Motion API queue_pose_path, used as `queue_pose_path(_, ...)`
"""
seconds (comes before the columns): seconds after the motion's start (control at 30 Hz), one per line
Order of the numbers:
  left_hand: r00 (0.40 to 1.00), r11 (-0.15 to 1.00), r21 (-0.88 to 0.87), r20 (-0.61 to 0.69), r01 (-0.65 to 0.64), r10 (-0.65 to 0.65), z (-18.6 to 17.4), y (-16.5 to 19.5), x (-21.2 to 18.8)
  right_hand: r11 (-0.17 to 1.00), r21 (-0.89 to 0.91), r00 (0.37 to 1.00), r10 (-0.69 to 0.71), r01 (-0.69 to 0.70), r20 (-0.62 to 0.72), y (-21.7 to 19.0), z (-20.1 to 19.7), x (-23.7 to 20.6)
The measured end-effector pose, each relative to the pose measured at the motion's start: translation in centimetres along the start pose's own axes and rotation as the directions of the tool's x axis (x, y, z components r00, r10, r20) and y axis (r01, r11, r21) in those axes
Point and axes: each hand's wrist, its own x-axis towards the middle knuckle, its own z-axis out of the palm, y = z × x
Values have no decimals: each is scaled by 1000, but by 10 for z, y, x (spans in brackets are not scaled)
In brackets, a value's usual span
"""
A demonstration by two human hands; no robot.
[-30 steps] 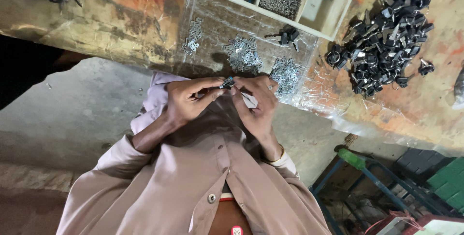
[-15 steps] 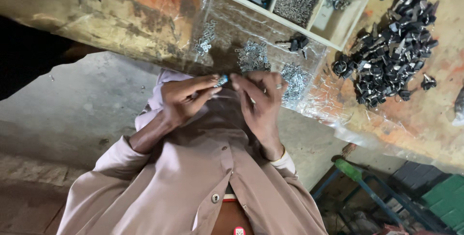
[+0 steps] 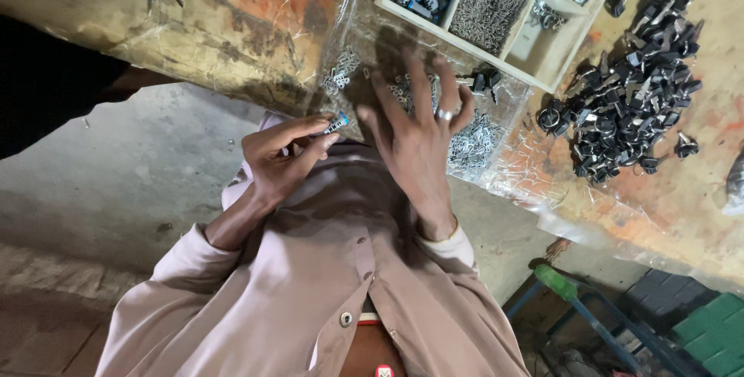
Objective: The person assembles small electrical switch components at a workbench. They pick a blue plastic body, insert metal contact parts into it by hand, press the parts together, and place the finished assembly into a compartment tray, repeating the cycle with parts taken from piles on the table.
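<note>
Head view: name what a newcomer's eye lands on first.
The right hand spreads its ringed fingers over the silvery metal bits on clear plastic at the bench edge. Beside it, the left hand pinches a small blue-tipped part. A heap of black metal parts lies at right, below a compartment tray.

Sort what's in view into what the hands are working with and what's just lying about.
In use:
- left hand pinching a small blue-tipped part
- right hand, fingers spread over the small silver pieces on clear plastic

Lying about:
- compartment tray
- heap of black parts
- green crate
</note>
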Motion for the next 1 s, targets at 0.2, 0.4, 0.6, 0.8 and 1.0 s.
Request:
queue_pose_path(0.2, 997, 994, -99, 76, 40, -32, 14, -4, -3, 991, 56, 993, -121, 122, -14, 11, -9, -50)
queue_pose_path(0.4, 989, 990, -137, 150, 34, -13, 33, -8, -6, 934, 331, 979, -72, 133, -189, 24, 5, -75)
queue_pose_path(0.6, 976, 979, -200, 219, 44, 1, 48, -11, -4, 913, 393, 930, 235, -111, -281, 28, -2, -74)
queue_pose_path(0.8, 965, 987, -157, 263, 41, 2, 52, -9, -2, 834, 523, 939, 302, -177, -164, 21, -8, -69)
queue_pose_path(1.0, 965, 991, -132, 264, 32, 4, 52, -5, -1, 685, 684, 914, 399, -249, -67, 10, -3, -68)
